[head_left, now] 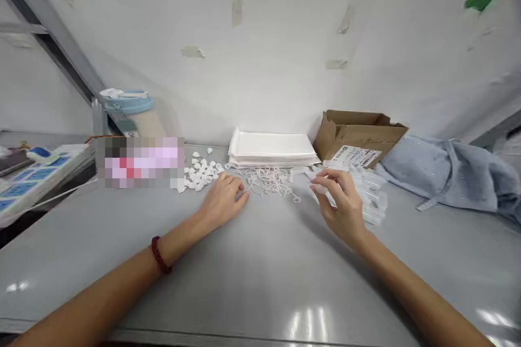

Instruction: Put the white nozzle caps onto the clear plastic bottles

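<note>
My left hand [223, 199] lies palm down on the grey table [252, 282], fingers loosely curled, its tips at the edge of a tangle of thin white loops [271, 180]. A pile of small white caps [201, 171] sits just left of that hand. My right hand [341, 200] is raised a little above the table, fingers bent in a pinch around a small clear plastic piece [321, 188]. Behind it lies a heap of clear plastic tubes [368, 195]. A dark red bead bracelet [160, 255] circles my left wrist.
A stack of white trays [272, 149] stands at the back by the wall. An open cardboard box [358, 138] with a label sits right of it, then a crumpled blue cloth [451, 171]. Far left are a blue-lidded container [129, 102] and printed packs [36, 173].
</note>
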`<state>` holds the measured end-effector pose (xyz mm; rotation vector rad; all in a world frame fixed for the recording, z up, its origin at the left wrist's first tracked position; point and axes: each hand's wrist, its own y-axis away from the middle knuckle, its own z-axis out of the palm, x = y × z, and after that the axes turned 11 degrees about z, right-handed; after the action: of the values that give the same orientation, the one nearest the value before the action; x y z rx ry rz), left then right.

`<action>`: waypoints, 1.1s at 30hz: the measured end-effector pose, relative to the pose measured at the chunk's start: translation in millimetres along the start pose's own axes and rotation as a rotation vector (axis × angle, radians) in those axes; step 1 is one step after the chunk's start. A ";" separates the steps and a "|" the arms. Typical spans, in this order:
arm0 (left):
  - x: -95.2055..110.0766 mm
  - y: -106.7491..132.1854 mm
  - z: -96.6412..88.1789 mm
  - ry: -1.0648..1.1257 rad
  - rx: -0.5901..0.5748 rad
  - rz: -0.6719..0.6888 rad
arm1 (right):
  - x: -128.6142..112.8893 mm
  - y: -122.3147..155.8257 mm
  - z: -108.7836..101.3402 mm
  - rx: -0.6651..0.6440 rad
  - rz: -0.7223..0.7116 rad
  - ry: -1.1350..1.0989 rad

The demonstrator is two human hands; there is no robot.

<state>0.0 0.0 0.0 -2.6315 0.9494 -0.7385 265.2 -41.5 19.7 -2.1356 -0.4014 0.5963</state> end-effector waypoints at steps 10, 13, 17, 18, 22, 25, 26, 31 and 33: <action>14.7 -2.7 -9.2 0.168 0.170 -0.128 | -31.9 14.5 -2.0 -0.117 0.021 -0.218; 20.9 -0.5 -13.3 0.324 0.235 -0.203 | -45.8 16.6 -3.7 -0.186 0.166 -0.333; 22.6 1.7 -13.1 0.335 0.129 -0.180 | -54.2 19.3 -4.2 -0.292 0.357 -0.456; 22.4 2.1 -12.7 0.312 0.121 -0.169 | -54.3 19.7 -3.8 -0.309 0.402 -0.481; 22.7 3.0 -12.9 0.232 0.327 -0.061 | -53.2 17.7 -1.9 -0.364 0.663 -0.657; 26.0 3.8 -13.9 0.245 0.269 0.036 | -54.7 12.6 -3.8 -0.449 0.920 -0.772; 28.3 4.5 -14.4 0.286 0.208 0.033 | -55.5 10.7 -4.9 -0.484 0.995 -0.793; 47.7 10.9 -20.5 0.631 0.057 -0.052 | -57.3 6.8 -9.3 -0.608 1.231 -1.048; 54.9 13.4 -24.1 0.766 0.033 -0.072 | -57.2 8.7 -9.6 -0.652 1.288 -1.160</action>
<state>16.2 -47.3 35.7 -2.3617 0.9819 -1.8279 223.4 -80.3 33.1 -2.1817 0.3494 2.7602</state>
